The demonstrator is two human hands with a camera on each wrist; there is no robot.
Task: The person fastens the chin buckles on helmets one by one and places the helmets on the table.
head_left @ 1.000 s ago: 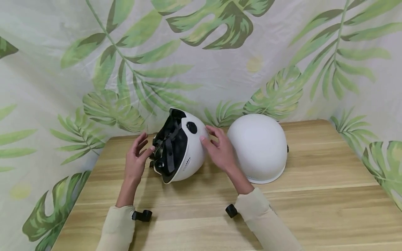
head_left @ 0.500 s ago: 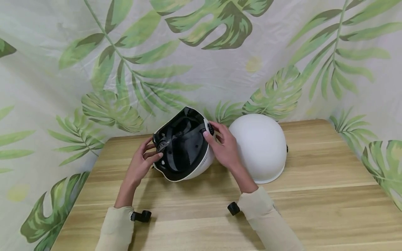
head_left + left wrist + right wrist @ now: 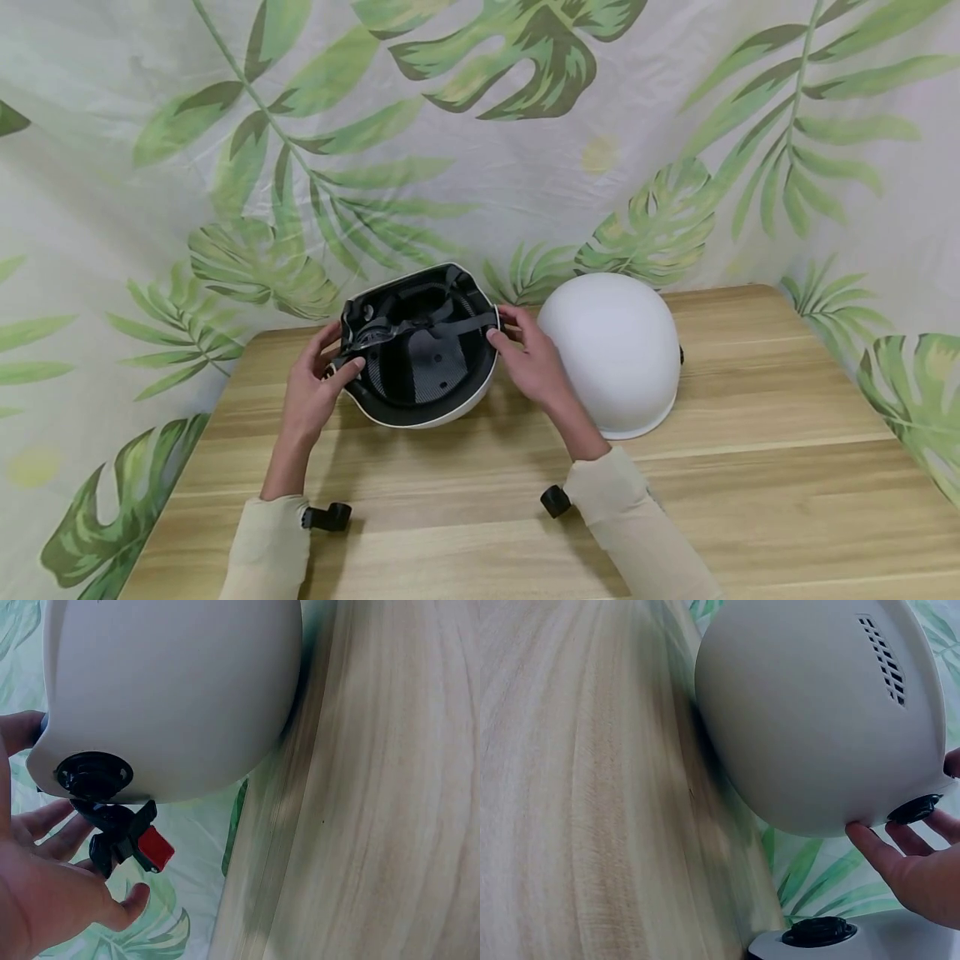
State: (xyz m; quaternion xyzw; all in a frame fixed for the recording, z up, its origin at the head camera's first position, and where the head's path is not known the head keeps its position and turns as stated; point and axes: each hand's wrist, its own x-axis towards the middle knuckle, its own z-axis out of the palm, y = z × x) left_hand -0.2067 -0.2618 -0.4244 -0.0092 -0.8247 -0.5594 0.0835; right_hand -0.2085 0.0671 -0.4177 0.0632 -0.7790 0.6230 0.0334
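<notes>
A white helmet (image 3: 423,371) rests upside down on the table, its black padded lining and straps facing up. My left hand (image 3: 311,387) grips its left rim, thumb at the inner edge and fingers outside. My right hand (image 3: 531,358) holds the right rim between thumb and fingers. In the left wrist view, a round black knob (image 3: 95,775) sits on the white shell, with a black bracket bearing a red piece (image 3: 156,849) below it. Slotted vents (image 3: 885,664) and another black knob (image 3: 915,808), close to my fingertips, show in the right wrist view.
A second white helmet (image 3: 611,354) stands dome up just right of my right hand; its black side knob (image 3: 819,931) appears in the right wrist view. The wooden table (image 3: 450,533) meets a leaf-patterned cloth (image 3: 495,192) behind.
The helmet between my hands has turned from lying on its side, opening leftward, to opening upward. Both hands have closed onto its rim. The second helmet has stayed put.
</notes>
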